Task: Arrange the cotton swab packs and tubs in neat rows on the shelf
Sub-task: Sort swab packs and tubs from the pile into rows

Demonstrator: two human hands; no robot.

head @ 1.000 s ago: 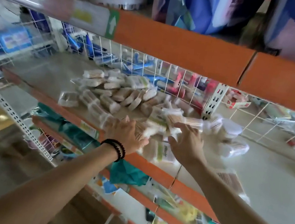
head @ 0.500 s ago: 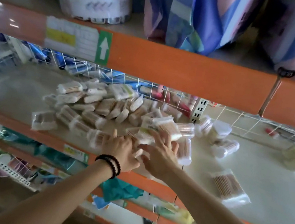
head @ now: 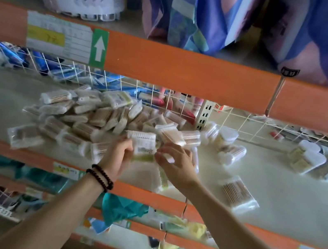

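A loose heap of clear cotton swab packs (head: 85, 120) covers the left middle of the pale shelf (head: 276, 197). My left hand (head: 117, 155), with dark bead bracelets at the wrist, grips the left side of a white swab pack (head: 144, 145) held upright at the heap's front. My right hand (head: 176, 163) is at that pack's right side, fingers curled and pinching something small and white; what exactly is blurred. Round swab tubs (head: 232, 154) lie on their sides right of the heap. A single flat pack (head: 238, 193) lies near the front edge.
An orange shelf beam (head: 189, 72) crosses just above the work area. A white wire grid (head: 142, 94) closes the shelf's back. More white tubs and packs (head: 313, 160) sit at the far right. Lower shelves hold teal and yellow goods.
The view has tilted up and steadied. Both hands have come together at the heap's front and lifted a white swab pack upright between them.
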